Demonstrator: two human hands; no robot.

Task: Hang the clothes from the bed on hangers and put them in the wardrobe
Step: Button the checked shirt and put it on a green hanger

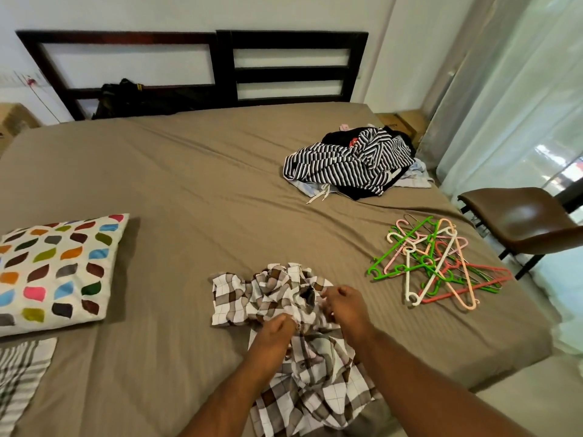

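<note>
A brown-and-white checked shirt [271, 298] lies crumpled on the near part of the bed [189, 184]. My left hand [277, 326] pinches its front edge near the buttons. My right hand [344, 305] grips the cloth just to the right, close to the collar. Further back on the right lies a pile of clothes [353, 160] with a black-and-white striped garment on top. A heap of plastic hangers [435, 263] in green, pink, white and red lies on the bed to the right of my hands. No wardrobe is in view.
A white pillow with coloured leaf shapes [56, 269] lies at the left, a striped cloth [22, 370] below it. A brown chair [530, 219] stands beside the bed's right edge by the curtain [511, 89]. A dark headboard [195, 67] and a black bag [126, 96] are at the back.
</note>
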